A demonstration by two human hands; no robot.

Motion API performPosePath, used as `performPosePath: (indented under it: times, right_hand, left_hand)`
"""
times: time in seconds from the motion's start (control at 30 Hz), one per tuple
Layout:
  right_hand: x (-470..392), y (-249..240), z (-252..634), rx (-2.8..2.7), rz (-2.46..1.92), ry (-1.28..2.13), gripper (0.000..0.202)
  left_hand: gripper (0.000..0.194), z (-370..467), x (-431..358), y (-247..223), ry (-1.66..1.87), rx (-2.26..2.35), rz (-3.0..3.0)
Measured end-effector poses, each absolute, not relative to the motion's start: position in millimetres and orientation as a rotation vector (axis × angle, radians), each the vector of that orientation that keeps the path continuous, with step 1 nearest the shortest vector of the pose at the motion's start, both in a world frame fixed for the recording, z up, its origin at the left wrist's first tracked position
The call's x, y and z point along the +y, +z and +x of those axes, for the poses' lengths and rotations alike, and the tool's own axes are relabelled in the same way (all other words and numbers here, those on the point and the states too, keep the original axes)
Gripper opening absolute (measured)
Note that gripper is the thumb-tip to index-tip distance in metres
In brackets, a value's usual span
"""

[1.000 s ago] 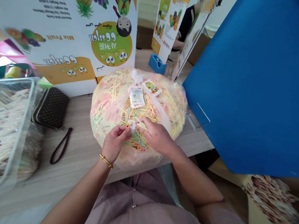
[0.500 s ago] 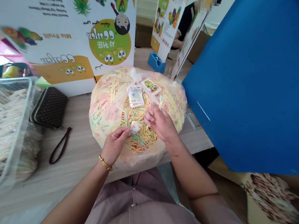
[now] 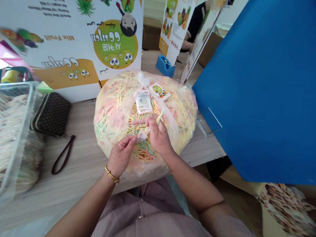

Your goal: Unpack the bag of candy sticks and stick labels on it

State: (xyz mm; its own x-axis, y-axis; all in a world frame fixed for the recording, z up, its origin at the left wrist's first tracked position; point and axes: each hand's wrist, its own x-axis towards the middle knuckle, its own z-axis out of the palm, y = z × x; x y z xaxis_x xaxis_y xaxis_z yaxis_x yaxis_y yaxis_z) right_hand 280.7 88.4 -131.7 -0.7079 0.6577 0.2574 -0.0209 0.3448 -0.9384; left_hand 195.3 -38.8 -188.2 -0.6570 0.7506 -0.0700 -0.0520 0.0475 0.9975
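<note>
A large clear plastic bag [image 3: 109, 128] of thin pastel candy sticks [image 3: 146, 152] lies open on the table. Over its opening, my left hand [image 3: 121, 153] pinches a small printed packet [image 3: 141, 136] between thumb and fingers. Just to the right of the packet, my right hand [image 3: 159, 136] is closed around a few candy sticks [image 3: 160, 115], with one finger stretched out to the left. On top of the bag rest a stack of white packets [image 3: 143, 101] and a packet with a fruit print [image 3: 159, 92].
At the left stand a clear tub [image 3: 26, 120] full of filled packets and a dark wallet [image 3: 52, 114] with a wrist strap. Printed cartons [image 3: 78, 47] and a blue tape dispenser [image 3: 165, 66] are behind the bag. A blue panel [image 3: 267, 88] blocks the right; a person's arm [image 3: 187, 45] shows beyond.
My right hand has moved left and slightly down, nearer the packet, and sticks now show above its fingers. My left hand has stayed almost in place.
</note>
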Motion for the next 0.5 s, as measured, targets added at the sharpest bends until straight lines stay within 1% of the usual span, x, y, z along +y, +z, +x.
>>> performPosePath:
  times: [0.13, 0.23, 0.4, 0.5]
  right_hand:
    - [92, -132, 281, -2.005, -0.654, 1.514, 0.051]
    - [91, -135, 279, -2.003, -0.634, 1.497, 0.049]
    - [94, -143, 280, -2.116, -0.409, 1.508, 0.054]
    - [102, -144, 283, -2.212, -0.355, 1.604, 0.05]
  left_hand:
    - [0.033, 199, -39, -177, 1.707, 1.794, 0.717]
    - [0.033, 200, -38, -175, 1.73, 1.775, 0.698]
    - [0.032, 196, -33, -184, 1.841, 1.512, 0.439]
    - [0.035, 194, -30, -182, 1.845, 1.4, 0.327]
